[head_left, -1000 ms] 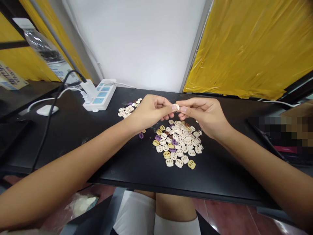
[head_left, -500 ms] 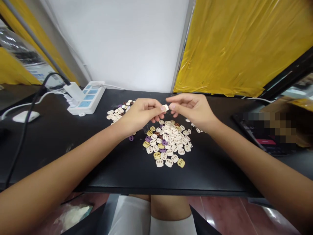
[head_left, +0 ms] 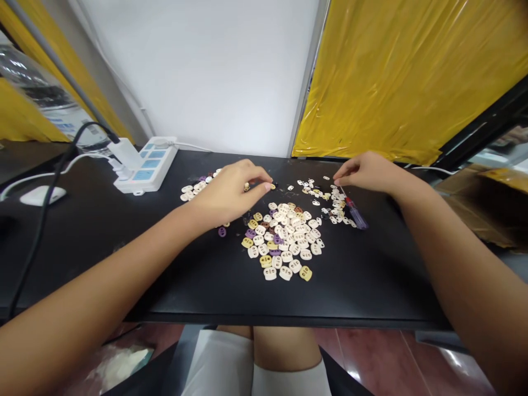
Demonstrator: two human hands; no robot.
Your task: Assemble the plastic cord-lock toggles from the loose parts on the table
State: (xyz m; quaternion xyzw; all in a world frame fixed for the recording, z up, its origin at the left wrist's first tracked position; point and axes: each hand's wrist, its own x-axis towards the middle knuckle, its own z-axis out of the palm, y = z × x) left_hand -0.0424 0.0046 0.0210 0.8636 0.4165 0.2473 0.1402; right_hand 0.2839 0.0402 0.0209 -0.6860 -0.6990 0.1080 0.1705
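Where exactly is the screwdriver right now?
In the head view, the screwdriver lies on the right part of the black table, beside the small scattered pieces, just below the right hand.

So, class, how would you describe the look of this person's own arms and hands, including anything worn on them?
The left forearm and right forearm are bare, with no sleeves in view, and narrow towards the wrists. The left hand and right hand are ungloved. No watch, bracelet, ring, cable or marking can be seen on them.
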